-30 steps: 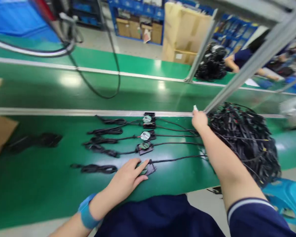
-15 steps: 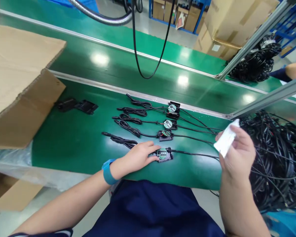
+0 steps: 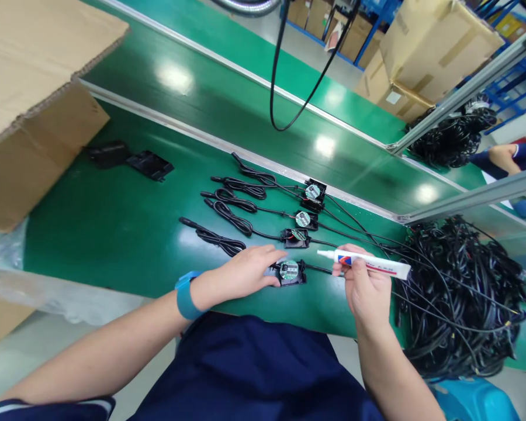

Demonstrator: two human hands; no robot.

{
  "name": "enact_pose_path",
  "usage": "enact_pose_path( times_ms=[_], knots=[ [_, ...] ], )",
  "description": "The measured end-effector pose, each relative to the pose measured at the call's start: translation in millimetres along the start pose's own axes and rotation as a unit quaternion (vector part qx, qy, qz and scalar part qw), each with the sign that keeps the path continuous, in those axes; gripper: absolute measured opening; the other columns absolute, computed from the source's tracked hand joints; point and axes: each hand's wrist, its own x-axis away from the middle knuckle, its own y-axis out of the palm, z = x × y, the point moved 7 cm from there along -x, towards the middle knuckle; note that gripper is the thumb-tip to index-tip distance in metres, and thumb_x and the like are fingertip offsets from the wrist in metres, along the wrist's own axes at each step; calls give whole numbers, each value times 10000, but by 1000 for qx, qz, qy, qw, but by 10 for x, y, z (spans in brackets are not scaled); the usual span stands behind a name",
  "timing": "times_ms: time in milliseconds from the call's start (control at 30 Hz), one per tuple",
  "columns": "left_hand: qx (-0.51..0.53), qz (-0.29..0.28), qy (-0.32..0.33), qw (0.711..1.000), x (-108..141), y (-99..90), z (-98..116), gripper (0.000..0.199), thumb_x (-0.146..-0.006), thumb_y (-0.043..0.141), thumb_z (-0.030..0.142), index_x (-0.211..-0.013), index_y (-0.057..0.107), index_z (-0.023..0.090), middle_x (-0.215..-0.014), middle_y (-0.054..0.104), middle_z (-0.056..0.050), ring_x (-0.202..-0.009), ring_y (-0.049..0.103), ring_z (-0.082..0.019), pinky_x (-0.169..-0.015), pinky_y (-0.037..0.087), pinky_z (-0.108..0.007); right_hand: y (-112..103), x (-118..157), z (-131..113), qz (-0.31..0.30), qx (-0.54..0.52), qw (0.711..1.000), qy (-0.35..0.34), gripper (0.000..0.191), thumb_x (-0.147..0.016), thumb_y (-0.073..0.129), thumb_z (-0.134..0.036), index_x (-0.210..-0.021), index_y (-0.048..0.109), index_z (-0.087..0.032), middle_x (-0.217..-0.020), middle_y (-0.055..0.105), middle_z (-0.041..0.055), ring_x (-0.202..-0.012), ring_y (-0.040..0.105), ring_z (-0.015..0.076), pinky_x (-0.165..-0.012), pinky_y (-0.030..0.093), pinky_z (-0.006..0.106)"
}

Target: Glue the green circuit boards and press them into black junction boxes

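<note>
My left hand has its thumb and fingers around the left end of the nearest black housing, which holds a round green circuit board. A white tube is gripped in my right hand, its narrow nozzle pointing left toward that housing without touching it. Farther back lie more open housings with boards: one with a tilted board, another, and one by the rail. Coiled black cables run from their left sides, and straight cables run right.
A large cardboard box stands at the left, beside black plastic parts. On the right is a big heap of black cables. A black cable loop hangs above. Another person's arm shows at the far right.
My right hand has moved left toward the nearest housing, and the tube has turned so its nozzle points left. My left hand stays at the housing. The whole view has shifted and tilted slightly.
</note>
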Motion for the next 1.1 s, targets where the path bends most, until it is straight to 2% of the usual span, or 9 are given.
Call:
enact_pose_path(
  times_ms=[100, 200, 333, 467, 533, 633, 800, 1100],
  knots=[
    [-12, -8, 7, 1000, 20, -41, 20, 466, -890, 692, 351, -1321, 583, 213, -1064, 675, -75, -967, 653, -238, -882, 488, -353, 155, 11, -35, -50, 34, 998, 34, 147, -884, 703, -314, -984, 722, -208, -1062, 704, 81, -671, 658, 146, -591, 578, 323],
    [6, -12, 14, 1000, 4, -21, 7, 352, -914, 662, 342, -1241, 640, 211, -1006, 717, -60, -919, 673, -223, -871, 477, -343, 312, -5, -117, -106, 140, 984, 14, 124, -900, 680, -321, -934, 733, -214, -996, 717, 69, -694, 660, 159, -609, 579, 314],
    [21, 18, 0, 1000, -32, 5, -25, 293, -920, 659, 352, -1172, 687, 206, -1009, 751, -64, -916, 696, -223, -867, 469, -339, 528, -30, -258, -186, 280, 939, -76, 163, -941, 615, -316, -868, 731, -227, -947, 713, 59, -811, 679, 193, -714, 563, 326],
    [38, 23, -10, 999, -38, -12, 2, 365, -868, 726, 427, -1162, 704, 214, -1005, 757, -56, -951, 699, -232, -871, 452, -338, 715, -55, -340, -251, 363, 887, -135, 222, -959, 576, -305, -803, 712, -226, -851, 694, 54, -782, 664, 198, -721, 515, 323],
    [45, 24, -9, 999, -33, -27, 14, 397, -849, 738, 466, -1156, 707, 217, -1004, 757, -50, -960, 695, -231, -852, 440, -329, 768, -70, -353, -265, 377, 876, -143, 230, -965, 565, -307, -802, 705, -226, -841, 684, 54, -776, 655, 198, -719, 503, 323],
    [36, 35, 0, 999, -21, -30, 13, 334, -875, 709, 463, -1114, 723, 231, -953, 754, -35, -916, 690, -214, -804, 413, -316, 821, -71, -343, -278, 385, 866, -155, 235, -964, 565, -300, -772, 675, -222, -820, 666, 50, -763, 632, 193, -713, 486, 323],
    [23, 43, 12, 999, -9, 11, -2, 277, -886, 692, 472, -1025, 743, 238, -851, 729, -17, -825, 665, -187, -756, 369, -308, 903, -31, -310, -293, 369, 862, -188, 232, -964, 552, -260, -745, 611, -215, -764, 599, 28, -726, 581, 167, -677, 456, 292],
    [26, 44, 9, 999, -19, 29, -14, 327, -867, 709, 481, -1093, 731, 246, -851, 728, -16, -810, 658, -186, -755, 356, -307, 968, -3, -275, -324, 370, 850, -187, 179, -972, 526, -216, -793, 536, -213, -782, 555, 23, -721, 534, 162, -654, 417, 294]
  ],
)
